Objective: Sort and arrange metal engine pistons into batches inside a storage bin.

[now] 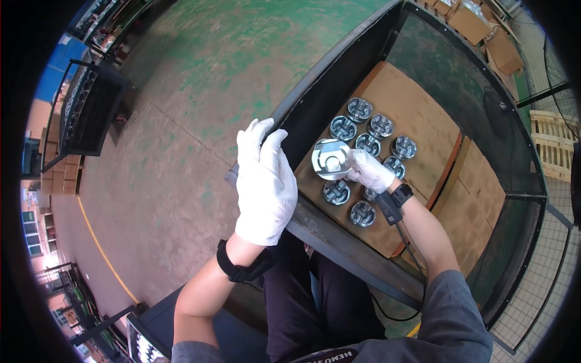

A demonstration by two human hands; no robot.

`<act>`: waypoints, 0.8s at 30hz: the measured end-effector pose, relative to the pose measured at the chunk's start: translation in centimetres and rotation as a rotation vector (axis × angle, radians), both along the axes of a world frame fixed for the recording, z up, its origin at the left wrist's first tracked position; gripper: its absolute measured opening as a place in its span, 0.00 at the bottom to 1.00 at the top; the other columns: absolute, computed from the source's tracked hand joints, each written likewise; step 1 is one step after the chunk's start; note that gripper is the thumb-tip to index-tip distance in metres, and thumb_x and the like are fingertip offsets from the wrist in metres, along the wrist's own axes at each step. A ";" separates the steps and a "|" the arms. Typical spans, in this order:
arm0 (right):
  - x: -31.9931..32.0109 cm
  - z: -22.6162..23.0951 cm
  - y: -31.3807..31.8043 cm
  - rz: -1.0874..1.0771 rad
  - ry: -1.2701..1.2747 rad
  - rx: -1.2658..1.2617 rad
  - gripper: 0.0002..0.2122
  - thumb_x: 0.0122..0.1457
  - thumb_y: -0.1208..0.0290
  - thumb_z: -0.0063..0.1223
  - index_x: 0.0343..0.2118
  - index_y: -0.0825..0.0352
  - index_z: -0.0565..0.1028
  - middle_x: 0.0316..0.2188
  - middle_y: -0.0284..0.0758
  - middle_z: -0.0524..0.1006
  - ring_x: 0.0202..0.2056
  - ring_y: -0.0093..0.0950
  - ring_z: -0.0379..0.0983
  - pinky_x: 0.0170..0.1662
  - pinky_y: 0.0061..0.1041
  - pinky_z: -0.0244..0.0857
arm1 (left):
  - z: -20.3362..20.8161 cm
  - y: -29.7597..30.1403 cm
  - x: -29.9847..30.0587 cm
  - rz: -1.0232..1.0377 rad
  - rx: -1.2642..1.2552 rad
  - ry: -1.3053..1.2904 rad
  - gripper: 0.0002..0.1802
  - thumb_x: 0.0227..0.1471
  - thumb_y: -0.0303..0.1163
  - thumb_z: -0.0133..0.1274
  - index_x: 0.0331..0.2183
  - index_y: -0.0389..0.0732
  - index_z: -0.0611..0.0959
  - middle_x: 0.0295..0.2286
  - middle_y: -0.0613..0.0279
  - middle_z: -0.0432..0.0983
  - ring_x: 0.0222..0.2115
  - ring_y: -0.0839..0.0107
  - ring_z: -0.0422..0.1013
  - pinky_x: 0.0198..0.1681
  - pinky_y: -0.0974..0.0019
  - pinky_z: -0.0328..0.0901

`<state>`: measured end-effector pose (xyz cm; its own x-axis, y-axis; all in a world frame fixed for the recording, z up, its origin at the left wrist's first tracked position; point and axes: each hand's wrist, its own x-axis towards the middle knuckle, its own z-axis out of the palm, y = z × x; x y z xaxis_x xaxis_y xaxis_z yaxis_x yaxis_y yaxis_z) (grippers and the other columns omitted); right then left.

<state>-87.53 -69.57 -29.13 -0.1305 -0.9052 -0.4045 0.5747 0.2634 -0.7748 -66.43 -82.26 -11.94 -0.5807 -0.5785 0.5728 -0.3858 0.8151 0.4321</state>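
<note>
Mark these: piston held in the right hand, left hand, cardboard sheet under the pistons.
Held piston [331,160]: head view, on the round, shiny face turned to the camera.
Left hand [266,189]: head view, on its gloved middle, below the fingers.
Cardboard sheet [417,103]: head view, on its bare brown surface.

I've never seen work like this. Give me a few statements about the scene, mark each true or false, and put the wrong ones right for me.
1. The left hand and the right hand are both white-gloved. True.
2. The left hand grips a piston. False: it is raised with its fingers extended, and no piston shows in it.
3. The right hand holds a metal piston. True.
4. Only two other pistons are in the black-walled bin. False: more than six are.
5. The other pistons rest on brown cardboard. True.
6. The wooden pallet is inside the bin. False: it is outside.
</note>
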 end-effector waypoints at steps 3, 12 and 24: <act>0.7 0.9 -0.9 0.071 0.083 0.053 0.11 0.67 0.68 0.44 0.28 0.62 0.75 0.18 0.21 0.63 0.18 0.12 0.54 0.22 0.15 0.46 | -0.2 -0.2 0.3 -0.008 -0.020 0.008 0.18 0.49 0.12 0.50 0.44 0.34 0.77 0.47 0.46 0.72 0.52 0.45 0.67 0.56 0.52 0.63; 1.6 -1.1 -1.9 0.130 0.058 0.081 0.14 0.66 0.64 0.45 0.44 0.65 0.80 0.30 0.21 0.75 0.24 0.11 0.62 0.26 0.14 0.56 | -0.2 -0.4 0.3 -0.024 -0.005 0.019 0.18 0.49 0.12 0.50 0.43 0.35 0.77 0.45 0.47 0.72 0.50 0.46 0.69 0.54 0.53 0.65; 8.9 -4.4 -5.2 0.562 1.413 0.281 0.11 0.59 0.67 0.50 0.33 0.71 0.79 0.34 0.49 0.80 0.40 0.47 0.78 0.42 0.41 0.73 | 0.1 0.2 -0.6 -0.001 -0.006 -0.003 0.16 0.50 0.13 0.51 0.42 0.35 0.78 0.47 0.47 0.73 0.52 0.47 0.69 0.56 0.54 0.64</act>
